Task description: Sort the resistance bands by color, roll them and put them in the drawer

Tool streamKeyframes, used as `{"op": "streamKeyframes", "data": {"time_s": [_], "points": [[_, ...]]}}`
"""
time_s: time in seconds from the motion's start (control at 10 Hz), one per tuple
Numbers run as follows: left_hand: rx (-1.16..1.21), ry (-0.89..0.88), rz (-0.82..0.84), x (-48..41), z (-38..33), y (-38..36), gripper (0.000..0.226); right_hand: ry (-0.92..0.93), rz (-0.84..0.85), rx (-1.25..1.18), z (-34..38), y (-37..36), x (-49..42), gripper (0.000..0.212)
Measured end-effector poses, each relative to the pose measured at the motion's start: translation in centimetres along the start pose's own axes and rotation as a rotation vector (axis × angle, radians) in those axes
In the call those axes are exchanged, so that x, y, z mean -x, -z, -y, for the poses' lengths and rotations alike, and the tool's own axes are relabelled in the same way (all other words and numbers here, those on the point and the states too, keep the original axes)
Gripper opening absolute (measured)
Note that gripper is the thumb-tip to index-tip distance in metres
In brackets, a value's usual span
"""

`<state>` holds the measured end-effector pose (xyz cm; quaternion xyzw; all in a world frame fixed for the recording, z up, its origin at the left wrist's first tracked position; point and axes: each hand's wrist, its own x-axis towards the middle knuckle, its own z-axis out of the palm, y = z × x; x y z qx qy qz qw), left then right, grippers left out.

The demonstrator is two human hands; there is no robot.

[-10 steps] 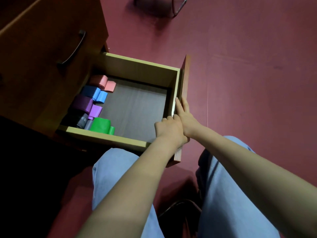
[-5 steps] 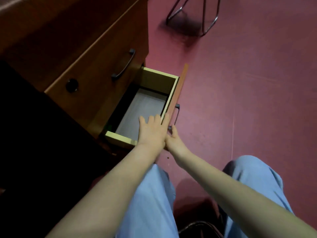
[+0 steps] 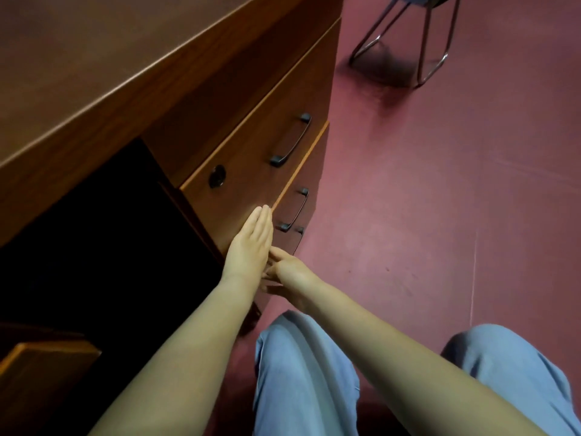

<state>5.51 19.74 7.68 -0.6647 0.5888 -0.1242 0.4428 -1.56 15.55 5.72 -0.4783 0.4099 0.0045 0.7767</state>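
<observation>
Drawer (image 3: 312,171) looks shut, bands out of sight; left hand (image 3: 251,243) presses flat, right hand (image 3: 290,270) fingers spread; task seems done.

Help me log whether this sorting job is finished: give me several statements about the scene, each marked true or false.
1. No drawer of the brown wooden desk stands open. True.
2. Rolled resistance bands are in view. False: none show.
3. The left hand is flat, fingers straight, against the drawer fronts. True.
4. The right hand grips the dark metal drawer handle. False: its fingers are spread below it, holding nothing.
5. A metal-legged chair stands on the dark red floor. True.
</observation>
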Motion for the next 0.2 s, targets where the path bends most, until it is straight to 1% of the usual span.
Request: {"op": "streamKeyframes", "data": {"time_s": [0.1, 0.2], "points": [[-0.014, -0.039, 0.008, -0.3, 0.0, -0.7, 0.071, -0.038, -0.004, 0.105, -0.7, 0.3, 0.1, 0.061], [0.121, -0.040, 0.108, -0.1, -0.7, -0.1, 0.057, -0.008, -0.074, 0.205, -2.0, 2.3, 2.1, 0.053]]}}
